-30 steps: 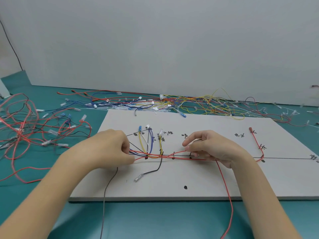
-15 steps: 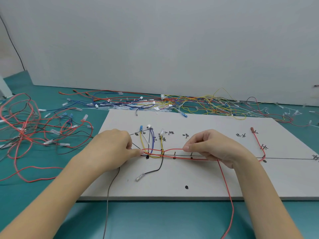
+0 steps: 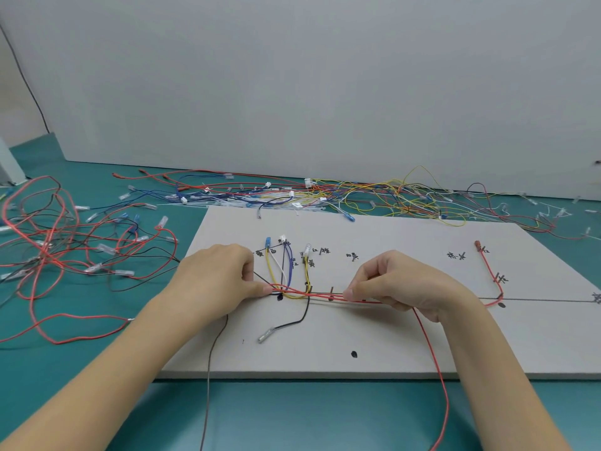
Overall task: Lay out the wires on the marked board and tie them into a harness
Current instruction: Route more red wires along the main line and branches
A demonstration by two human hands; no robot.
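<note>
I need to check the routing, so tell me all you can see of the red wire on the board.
The red wire is thin, glossy and flexible. It lies along the black line on the grey marked board, pinched by the left hand and right hand. It bends up at the right to a reddish terminal; a slack length trails off the board's near edge.

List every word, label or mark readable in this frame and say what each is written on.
All writing is handwritten in black on the board; nothing printed shows elsewhere.
"黄": beside the yellow wire, the clearest mark.
Marks by the blue connector: too blurred to read.
Marks near the board's middle: unreadable.
Marks by the red terminal: unreadable.
Mark at the right edge: cut off.
</note>
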